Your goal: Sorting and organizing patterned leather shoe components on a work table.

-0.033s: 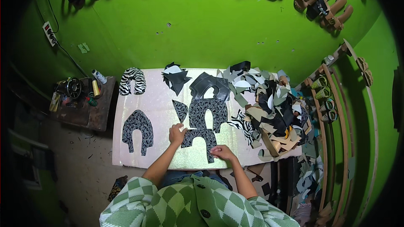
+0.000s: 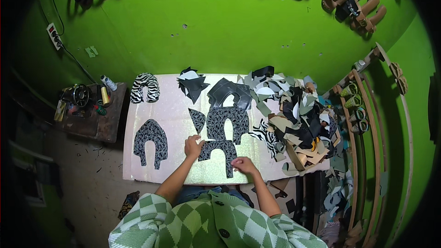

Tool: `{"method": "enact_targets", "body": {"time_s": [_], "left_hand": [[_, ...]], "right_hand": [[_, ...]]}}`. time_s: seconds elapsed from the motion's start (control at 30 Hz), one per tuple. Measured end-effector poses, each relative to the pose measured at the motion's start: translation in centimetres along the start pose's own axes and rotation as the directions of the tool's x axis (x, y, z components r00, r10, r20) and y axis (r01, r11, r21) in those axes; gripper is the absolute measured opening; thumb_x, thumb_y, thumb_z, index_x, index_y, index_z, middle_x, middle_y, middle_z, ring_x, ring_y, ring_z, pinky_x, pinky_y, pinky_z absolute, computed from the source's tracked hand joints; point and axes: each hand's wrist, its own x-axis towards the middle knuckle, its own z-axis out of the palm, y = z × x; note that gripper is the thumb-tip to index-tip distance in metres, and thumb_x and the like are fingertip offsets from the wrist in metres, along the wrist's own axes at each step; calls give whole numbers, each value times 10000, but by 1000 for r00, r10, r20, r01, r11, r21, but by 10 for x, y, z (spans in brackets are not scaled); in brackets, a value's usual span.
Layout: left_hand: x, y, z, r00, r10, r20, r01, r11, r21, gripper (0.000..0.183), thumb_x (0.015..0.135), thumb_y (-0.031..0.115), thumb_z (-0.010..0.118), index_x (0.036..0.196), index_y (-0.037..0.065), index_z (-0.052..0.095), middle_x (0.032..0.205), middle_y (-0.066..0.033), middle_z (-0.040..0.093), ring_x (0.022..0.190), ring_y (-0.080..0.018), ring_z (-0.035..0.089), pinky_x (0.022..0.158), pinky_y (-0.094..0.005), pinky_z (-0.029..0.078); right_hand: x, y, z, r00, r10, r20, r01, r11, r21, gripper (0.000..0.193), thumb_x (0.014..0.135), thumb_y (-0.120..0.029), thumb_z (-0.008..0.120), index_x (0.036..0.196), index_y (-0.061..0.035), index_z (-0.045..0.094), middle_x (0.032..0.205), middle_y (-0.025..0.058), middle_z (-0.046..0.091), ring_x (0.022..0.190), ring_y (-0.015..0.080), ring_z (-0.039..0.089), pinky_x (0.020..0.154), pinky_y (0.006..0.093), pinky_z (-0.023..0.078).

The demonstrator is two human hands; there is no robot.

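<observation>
Left hand (image 2: 193, 147) and right hand (image 2: 243, 165) press flat, fingers loosely curled, on a dark patterned cutout (image 2: 220, 149) lying on the table (image 2: 172, 110). Scrap pile (image 2: 294, 119) right of them; grip detail unclear.

Cut pieces (image 2: 222, 128) lie mid-table (image 2: 174, 174) — scrap heap (image 2: 294, 119) right; sewing machine (image 2: 80, 96) left.

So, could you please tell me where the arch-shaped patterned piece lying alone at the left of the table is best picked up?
Probably at one of the two legs of the lone arch-shaped piece, coming from the near table edge. It lies flat, so a narrow leg end should peel up more easily than the broad curved top, and nothing overlaps it.
</observation>
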Motion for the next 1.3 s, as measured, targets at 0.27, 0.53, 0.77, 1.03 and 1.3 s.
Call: {"method": "enact_targets", "body": {"time_s": [0.27,0.53,0.77,1.03,1.3], "left_hand": [[-22,2,-10,992,123,27,-125,986,107,318,634,187,754,917,153,613,877,-36,561,857,-245,519,728,-367,434],[-39,0,-29,994,53,100,-68,987,146,256,639,170,751,858,145,621,893,-52,592,889,-262,546,734,-381,432],[-3,-2,-32,966,-88,245,45,983,177,234,657,264,748,809,127,634,889,-78,622,850,-274,600,717,-414,457],[84,16,-35,994,74,-74,-56,973,224,487,696,187,708,1129,100,502,1067,-113,514,988,-293,507,808,-419,434],[130,-2,-17,991,103,-91,-83,977,198,490,685,188,724,1123,96,524,1097,-126,506,990,-311,493,851,-402,430]], "right_hand": [[24,-46,18,761,-523,-384,187,744,-642,437,676,-152,722,1060,-34,552,864,139,568,830,295,564,744,360,451],[20,-36,42,818,-397,-415,-24,698,-715,348,683,-216,726,926,-24,567,649,120,583,604,279,576,600,355,455],[27,-34,24,919,-238,-313,-1,795,-607,422,608,-328,795,816,-6,619,656,85,612,596,188,589,580,304,464],[12,-25,38,898,-268,-350,-23,765,-643,267,748,-263,679,862,-28,622,668,127,606,627,267,598,597,354,462],[-20,-31,62,810,-327,-487,-31,806,-592,423,697,-123,701,1066,-68,500,907,127,525,823,289,552,703,364,452]]}}
